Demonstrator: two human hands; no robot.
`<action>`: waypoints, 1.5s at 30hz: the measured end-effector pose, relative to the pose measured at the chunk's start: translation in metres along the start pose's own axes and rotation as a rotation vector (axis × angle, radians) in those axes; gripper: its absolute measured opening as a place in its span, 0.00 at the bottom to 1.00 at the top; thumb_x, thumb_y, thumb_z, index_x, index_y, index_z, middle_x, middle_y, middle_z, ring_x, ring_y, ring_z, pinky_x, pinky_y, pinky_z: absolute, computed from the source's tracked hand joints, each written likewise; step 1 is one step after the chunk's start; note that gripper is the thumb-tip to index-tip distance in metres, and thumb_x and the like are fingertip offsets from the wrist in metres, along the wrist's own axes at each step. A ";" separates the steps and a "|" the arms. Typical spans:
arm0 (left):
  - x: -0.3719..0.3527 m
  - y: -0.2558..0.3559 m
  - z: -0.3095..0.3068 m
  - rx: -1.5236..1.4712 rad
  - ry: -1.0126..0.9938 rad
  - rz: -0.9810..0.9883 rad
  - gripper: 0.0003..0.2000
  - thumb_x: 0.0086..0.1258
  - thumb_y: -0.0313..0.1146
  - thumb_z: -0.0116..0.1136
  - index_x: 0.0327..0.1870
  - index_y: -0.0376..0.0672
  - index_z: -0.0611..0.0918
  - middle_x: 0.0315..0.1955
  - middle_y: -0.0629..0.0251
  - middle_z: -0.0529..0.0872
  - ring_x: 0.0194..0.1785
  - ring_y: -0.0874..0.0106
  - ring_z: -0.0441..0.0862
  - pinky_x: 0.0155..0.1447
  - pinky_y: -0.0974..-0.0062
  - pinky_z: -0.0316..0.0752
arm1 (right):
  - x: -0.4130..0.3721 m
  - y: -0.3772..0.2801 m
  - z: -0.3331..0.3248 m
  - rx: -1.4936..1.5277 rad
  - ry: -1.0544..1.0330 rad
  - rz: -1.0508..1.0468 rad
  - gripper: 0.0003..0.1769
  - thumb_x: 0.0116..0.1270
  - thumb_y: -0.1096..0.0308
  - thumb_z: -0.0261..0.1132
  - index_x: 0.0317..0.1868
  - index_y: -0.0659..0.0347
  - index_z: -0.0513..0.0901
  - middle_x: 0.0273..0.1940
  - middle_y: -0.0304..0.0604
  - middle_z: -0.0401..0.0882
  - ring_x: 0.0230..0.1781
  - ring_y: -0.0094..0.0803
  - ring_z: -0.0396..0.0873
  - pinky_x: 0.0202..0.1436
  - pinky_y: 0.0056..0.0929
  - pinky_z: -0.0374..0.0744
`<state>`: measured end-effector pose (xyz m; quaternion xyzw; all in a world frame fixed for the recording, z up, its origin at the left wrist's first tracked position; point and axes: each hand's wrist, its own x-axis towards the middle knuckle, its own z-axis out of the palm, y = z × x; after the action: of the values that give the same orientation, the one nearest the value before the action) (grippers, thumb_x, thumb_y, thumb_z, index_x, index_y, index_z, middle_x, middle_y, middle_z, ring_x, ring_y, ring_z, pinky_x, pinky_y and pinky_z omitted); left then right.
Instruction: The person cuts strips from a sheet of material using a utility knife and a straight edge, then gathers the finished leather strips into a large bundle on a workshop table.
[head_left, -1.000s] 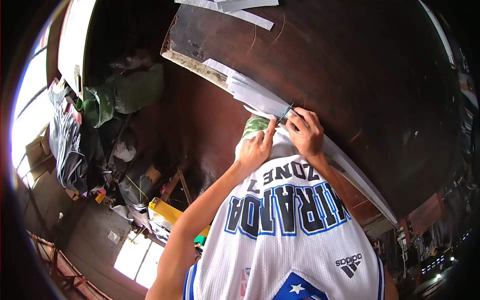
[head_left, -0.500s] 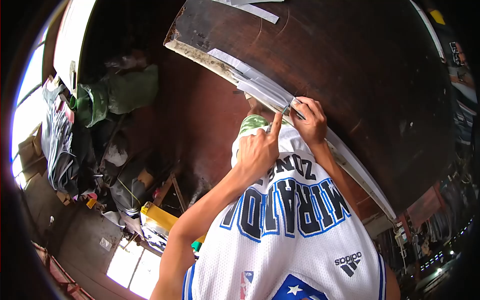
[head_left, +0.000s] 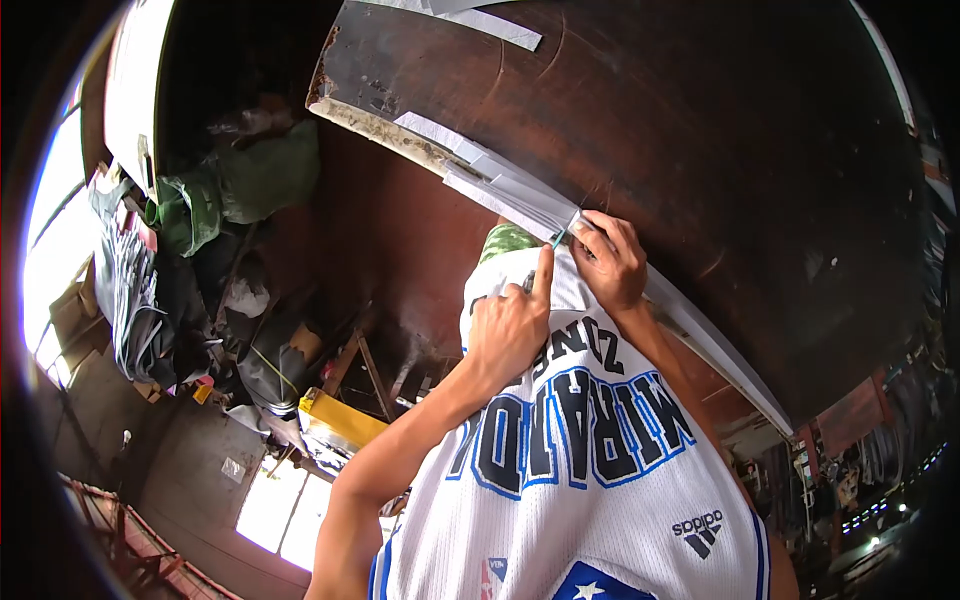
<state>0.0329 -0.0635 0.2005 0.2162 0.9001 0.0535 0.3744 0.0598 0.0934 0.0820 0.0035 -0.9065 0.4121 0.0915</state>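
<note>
A bundle of long white strips (head_left: 510, 203) lies along the near edge of the dark table, its near end over my lap. My right hand (head_left: 610, 262) pinches that end between thumb and fingers. My left hand (head_left: 510, 325) is beside it, index finger stretched out to a thin teal piece (head_left: 558, 238) at the bundle's end. The other left fingers are curled in, with a small dark object (head_left: 528, 283) showing beside the index finger; I cannot tell what it is.
The dark tabletop (head_left: 700, 150) has a worn, pale edge. More white strips (head_left: 490, 25) lie at its far side, and a long white strip (head_left: 715, 350) runs along the edge to my right. At left are a green sack (head_left: 270, 175), stacked sheets (head_left: 130, 290) and a yellow object (head_left: 340, 418).
The strip bundle's near end and both hands have come slightly lower and left in view, the right hand keeping its pinch. The left index finger stays by the teal piece. The view has shifted slightly.
</note>
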 end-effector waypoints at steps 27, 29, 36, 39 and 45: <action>0.006 -0.005 0.014 -0.077 0.137 0.012 0.34 0.61 0.26 0.52 0.74 0.36 0.65 0.22 0.47 0.83 0.21 0.55 0.83 0.26 0.60 0.76 | 0.009 0.009 0.004 -0.045 0.074 -0.051 0.14 0.50 0.78 0.73 0.39 0.58 0.84 0.44 0.39 0.83 0.40 0.40 0.82 0.44 0.34 0.82; 0.007 -0.009 0.017 -0.112 0.139 0.022 0.34 0.61 0.26 0.52 0.74 0.36 0.65 0.22 0.46 0.83 0.21 0.55 0.83 0.26 0.59 0.76 | 0.009 0.009 0.005 -0.046 0.077 -0.055 0.15 0.50 0.79 0.73 0.39 0.57 0.84 0.44 0.38 0.83 0.40 0.40 0.82 0.43 0.34 0.82; 0.008 -0.006 0.018 -0.080 0.078 -0.030 0.36 0.59 0.27 0.56 0.75 0.44 0.64 0.24 0.44 0.85 0.22 0.51 0.84 0.26 0.56 0.78 | 0.008 0.001 0.005 -0.057 0.053 -0.027 0.14 0.50 0.79 0.73 0.39 0.57 0.84 0.44 0.38 0.83 0.40 0.40 0.82 0.44 0.33 0.82; 0.013 -0.002 0.020 -0.026 0.016 -0.074 0.37 0.62 0.28 0.55 0.76 0.43 0.61 0.26 0.43 0.85 0.23 0.51 0.84 0.27 0.55 0.79 | 0.007 -0.001 0.003 -0.020 0.059 -0.029 0.14 0.51 0.79 0.73 0.39 0.57 0.84 0.44 0.39 0.83 0.40 0.40 0.83 0.44 0.33 0.83; 0.011 -0.015 0.048 -0.106 0.217 -0.011 0.33 0.64 0.28 0.55 0.74 0.44 0.66 0.23 0.49 0.84 0.20 0.55 0.83 0.26 0.58 0.78 | 0.011 -0.002 0.002 -0.050 0.076 -0.037 0.13 0.51 0.79 0.73 0.37 0.57 0.83 0.43 0.39 0.83 0.40 0.41 0.83 0.43 0.34 0.83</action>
<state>0.0548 -0.0752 0.1556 0.1842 0.9324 0.1222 0.2859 0.0487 0.0917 0.0842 0.0024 -0.9122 0.3875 0.1334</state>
